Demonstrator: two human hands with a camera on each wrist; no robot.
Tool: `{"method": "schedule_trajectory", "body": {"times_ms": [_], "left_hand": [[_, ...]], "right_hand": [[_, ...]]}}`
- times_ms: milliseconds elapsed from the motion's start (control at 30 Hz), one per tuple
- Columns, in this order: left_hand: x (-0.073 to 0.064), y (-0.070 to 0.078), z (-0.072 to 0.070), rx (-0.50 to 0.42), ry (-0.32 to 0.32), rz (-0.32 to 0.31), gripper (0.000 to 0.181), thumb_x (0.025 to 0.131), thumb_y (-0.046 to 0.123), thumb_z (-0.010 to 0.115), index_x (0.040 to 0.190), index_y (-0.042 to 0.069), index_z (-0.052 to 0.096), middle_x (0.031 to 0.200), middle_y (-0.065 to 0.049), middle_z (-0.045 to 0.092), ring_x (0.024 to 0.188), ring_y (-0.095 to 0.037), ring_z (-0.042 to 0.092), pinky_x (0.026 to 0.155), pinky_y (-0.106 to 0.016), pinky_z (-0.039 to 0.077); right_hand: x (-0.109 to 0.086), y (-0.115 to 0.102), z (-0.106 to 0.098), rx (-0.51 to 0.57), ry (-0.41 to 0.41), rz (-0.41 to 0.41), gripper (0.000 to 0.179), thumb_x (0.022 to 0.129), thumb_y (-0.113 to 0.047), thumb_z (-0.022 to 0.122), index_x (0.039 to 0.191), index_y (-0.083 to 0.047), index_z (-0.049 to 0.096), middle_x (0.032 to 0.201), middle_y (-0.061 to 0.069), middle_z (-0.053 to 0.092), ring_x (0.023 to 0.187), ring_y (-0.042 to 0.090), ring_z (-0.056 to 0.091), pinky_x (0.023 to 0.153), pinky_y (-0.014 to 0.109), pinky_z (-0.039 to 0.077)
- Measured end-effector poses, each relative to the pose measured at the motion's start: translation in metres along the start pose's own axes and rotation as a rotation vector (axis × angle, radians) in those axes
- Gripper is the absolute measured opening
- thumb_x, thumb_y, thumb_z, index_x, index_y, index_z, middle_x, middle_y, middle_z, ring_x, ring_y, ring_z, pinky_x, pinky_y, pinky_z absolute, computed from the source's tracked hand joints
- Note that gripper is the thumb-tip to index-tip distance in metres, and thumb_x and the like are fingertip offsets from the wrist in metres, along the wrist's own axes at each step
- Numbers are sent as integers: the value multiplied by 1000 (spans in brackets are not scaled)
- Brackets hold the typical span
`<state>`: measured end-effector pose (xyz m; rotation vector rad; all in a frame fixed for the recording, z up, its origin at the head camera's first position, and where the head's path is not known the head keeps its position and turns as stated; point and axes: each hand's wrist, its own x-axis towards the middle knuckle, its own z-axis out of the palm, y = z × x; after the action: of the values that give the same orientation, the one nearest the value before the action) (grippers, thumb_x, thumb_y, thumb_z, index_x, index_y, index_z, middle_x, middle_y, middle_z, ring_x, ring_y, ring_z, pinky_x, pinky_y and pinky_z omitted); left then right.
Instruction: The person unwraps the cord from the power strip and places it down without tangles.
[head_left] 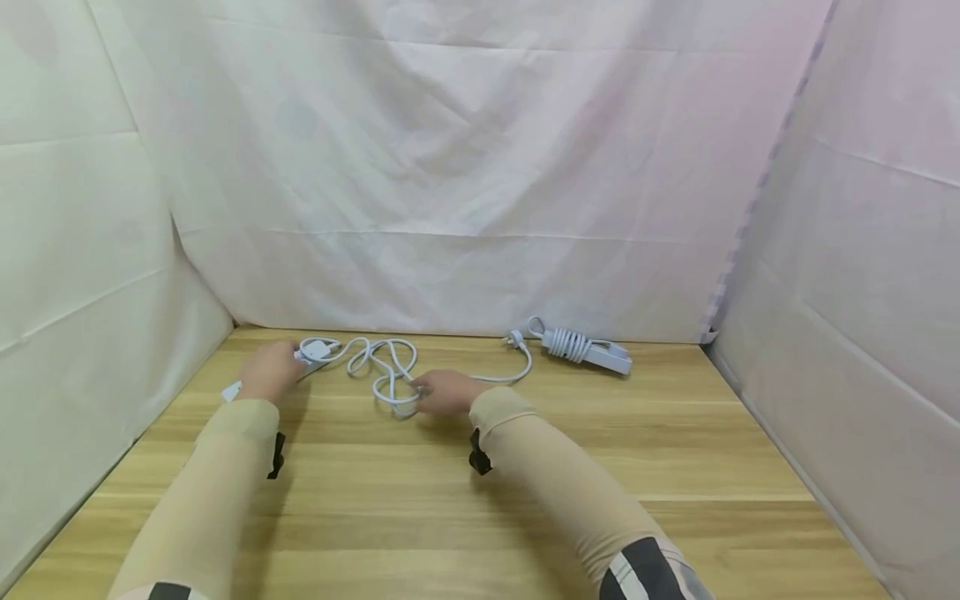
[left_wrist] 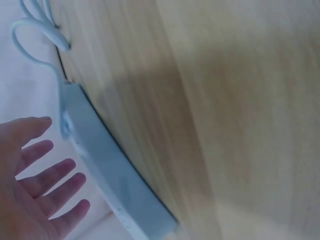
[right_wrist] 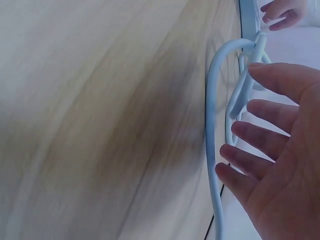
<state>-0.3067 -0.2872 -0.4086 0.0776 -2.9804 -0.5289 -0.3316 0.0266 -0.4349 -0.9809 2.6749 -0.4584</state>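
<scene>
A white power strip (head_left: 313, 353) lies at the left of the table, partly covered in the head view by my left hand (head_left: 270, 372). The left wrist view shows that strip (left_wrist: 112, 155) whole along its side, with my left hand (left_wrist: 37, 185) beside it, fingers spread and apart from it. From the strip a loose, looped white cord (head_left: 391, 367) runs right to its plug (head_left: 515, 338). My right hand (head_left: 448, 392) is at the cord's loops. In the right wrist view its fingers (right_wrist: 260, 140) are extended and spread beside the cord (right_wrist: 213, 125), gripping nothing.
A second white power strip (head_left: 609, 358), its cord wound round it, lies at the back right near the cloth wall. White cloth (head_left: 450, 167) encloses the back and both sides of the wooden table (head_left: 420, 517).
</scene>
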Motion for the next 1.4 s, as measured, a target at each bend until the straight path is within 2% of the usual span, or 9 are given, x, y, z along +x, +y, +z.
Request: {"method": "schedule_trajectory", "body": {"times_ms": [200,367,500,733,933,1033,1167,1400], "left_hand": [[1,18,-8,62,-16,-2,44,93,23,57,127,-5,56,121,-30,58,99,-46,59,73,-56,46],[-3,33,-10,69,-4,27,44,95,26,58,126,-4,56,117,-28,61,91,-42,61,65,-50,47],[-7,46,-7,55,12,44,42,96,28,57,125,-2,58,113,-26,63,83,-35,62,60,-45,46],[-14,67,2,16,31,99,42,97,29,55,127,0,59,119,-24,63,92,-38,62,67,-46,50],[-23,83,8,-9,37,119,42,98,30,55,129,2,59,122,-22,62,93,-38,63,64,-46,52],[-27,90,12,-25,44,142,42,97,30,55,129,2,59,125,-20,61,103,-39,61,76,-50,51],[-32,103,16,-27,46,183,40,97,29,57,127,3,60,122,-18,63,106,-38,60,85,-53,48],[-43,126,21,10,76,269,37,94,30,61,121,5,65,107,-14,67,93,-30,63,75,-46,51]], "right_hand": [[-14,3,-12,5,-17,-5,51,95,-32,61,142,-15,51,140,4,52,131,21,45,107,36,35],[-29,4,-20,-17,-13,-18,50,96,-32,58,142,-15,51,142,5,50,132,22,44,107,38,34],[-45,6,-26,-66,13,-29,48,98,-35,56,141,-13,52,141,6,50,130,22,46,106,38,36],[-78,25,-28,-144,75,-84,46,98,-36,59,135,-9,57,129,8,57,119,22,53,101,39,40],[-97,39,-31,-203,112,-87,46,97,-38,59,133,-10,58,126,6,58,117,23,54,100,39,41],[-107,47,-32,-207,149,-82,45,97,-37,60,132,-10,59,127,7,57,117,24,54,99,41,41],[-122,60,-36,-185,226,-67,44,97,-34,61,130,-6,60,127,9,57,118,27,53,99,43,41],[-144,89,-44,-219,408,9,41,97,-31,61,126,-3,61,126,17,59,118,36,53,99,52,39]]}}
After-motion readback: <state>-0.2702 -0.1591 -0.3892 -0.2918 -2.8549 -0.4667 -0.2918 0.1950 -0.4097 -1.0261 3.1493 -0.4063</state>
